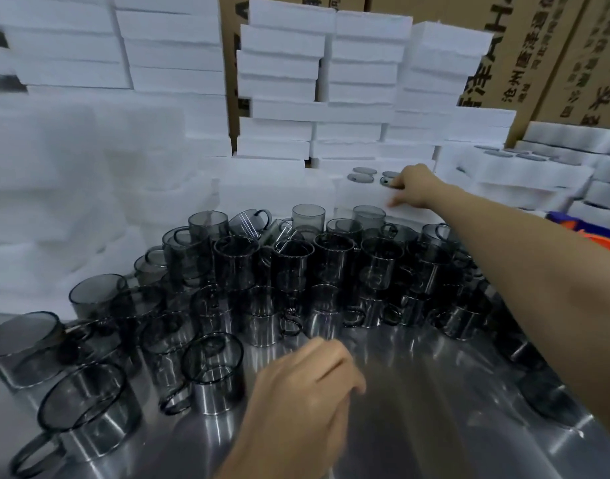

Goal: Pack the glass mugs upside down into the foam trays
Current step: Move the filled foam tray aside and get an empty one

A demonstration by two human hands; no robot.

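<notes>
Several smoky grey glass mugs [291, 267] stand crowded on a shiny metal table [417, 392], most with the mouth up. Behind them lies a white foam tray [352, 195] with several mug bottoms showing in its holes. My right hand [414, 186] reaches far over the mugs and its fingers rest on the bottom of one upturned mug [386, 181] in that tray. My left hand [307, 385] hovers low over the table near the front, fingers loosely curled, nothing in it, just right of a mug [213, 371].
Tall stacks of white foam trays [324, 81] fill the back and left. Brown cardboard boxes [538, 53] stand behind them. At the right, more foam trays [511, 167] hold upturned mugs. An orange and blue object [594, 233] shows at the right edge.
</notes>
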